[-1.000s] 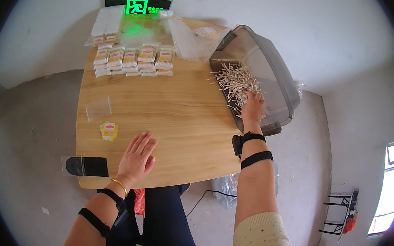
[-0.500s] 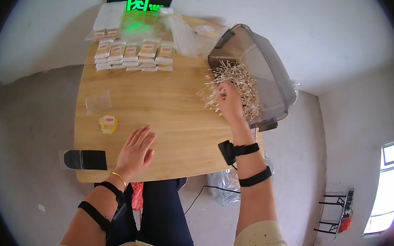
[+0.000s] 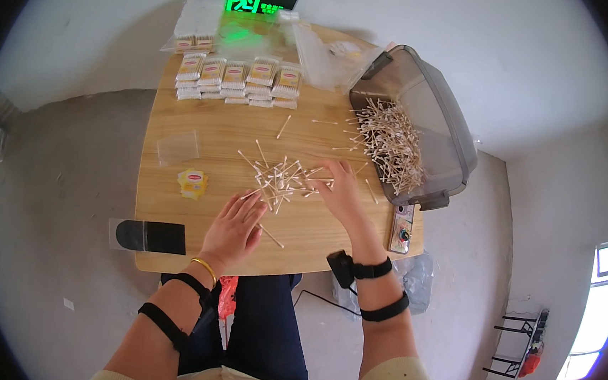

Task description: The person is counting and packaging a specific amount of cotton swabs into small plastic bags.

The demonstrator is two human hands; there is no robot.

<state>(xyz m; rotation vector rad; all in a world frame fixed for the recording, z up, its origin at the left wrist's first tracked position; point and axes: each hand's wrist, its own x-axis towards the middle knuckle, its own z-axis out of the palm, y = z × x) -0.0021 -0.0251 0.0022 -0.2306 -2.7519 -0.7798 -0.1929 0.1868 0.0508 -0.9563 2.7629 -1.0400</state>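
Observation:
A loose pile of cotton swabs lies spread over the middle of the wooden table. My left hand rests at its near left edge, fingers stretched out, a swab or two against the fingertips. On the pile's right side is my right hand, thumb and fingers apart, with swabs beside the fingertips and no firm hold showing. Farther right, a grey see-through bin lies tipped on its side, its opening toward the table. A large heap of swabs fills its mouth, and a few strays lie between heap and pile.
Packed swab packets stand in stacked rows at the far left, clear bags behind them. Left are a small clear bag, yellow cards and a black pad. A phone lies near the right edge.
My right hand has come from the bin's heap toward the middle, and a pile of swabs now lies there. My left hand now touches the pile's edge. The view has shifted slightly.

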